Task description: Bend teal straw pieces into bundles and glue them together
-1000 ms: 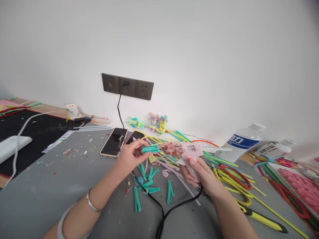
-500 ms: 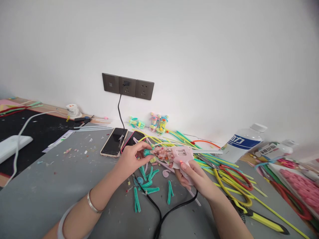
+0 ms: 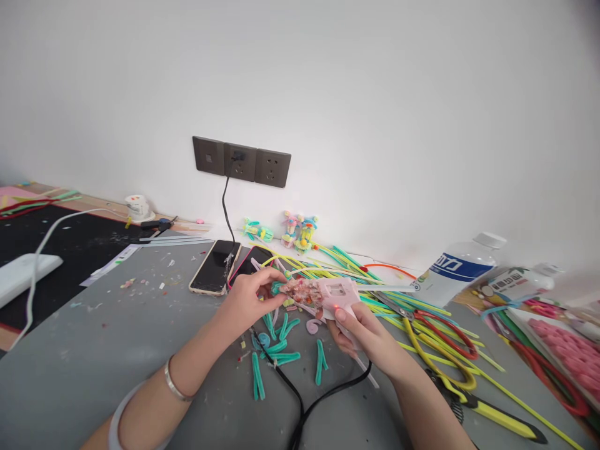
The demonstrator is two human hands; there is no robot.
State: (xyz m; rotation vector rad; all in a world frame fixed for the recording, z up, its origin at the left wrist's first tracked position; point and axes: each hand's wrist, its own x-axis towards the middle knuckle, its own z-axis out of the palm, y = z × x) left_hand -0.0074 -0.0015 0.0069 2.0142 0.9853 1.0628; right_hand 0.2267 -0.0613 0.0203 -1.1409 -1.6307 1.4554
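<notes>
At the far left a white power strip [image 3: 21, 272] lies on a black mat [image 3: 70, 250], its white cable [image 3: 51, 228] curving off toward the wall. On the grey table [image 3: 117, 350] two phones [image 3: 215, 267] lie face up side by side below the dark wall socket panel [image 3: 241, 162], from which a black cord [image 3: 225, 206] drops down.

The left hand [image 3: 248, 300] hovers just in front of the phones, fingers pinched together on a short teal pipe-cleaner piece [image 3: 276, 287]. Compared with a second ago the piece shows far less: then it stood out clearly between the fingers, now only its tip peeks out, pressed against the glue-crusted nozzle [image 3: 302, 291] of the pink glue gun [image 3: 335, 295]. More teal bent pieces [image 3: 281, 350] lie scattered on the table below the hands.

The right hand [image 3: 363, 334] is wrapped around the gun's grip, fingers closed on it, a red light glowing on its side. Over the last second the gun has shifted left and slightly down, closing on the left hand, and the gun's black cable [image 3: 323, 397] trails toward the person.

Further right lie a heap of yellow, green and red pipe cleaners [image 3: 422, 312], yellow-handled pliers [image 3: 487, 409], a lying water bottle [image 3: 457, 269], and a tray of pink pieces [image 3: 572, 353].
</notes>
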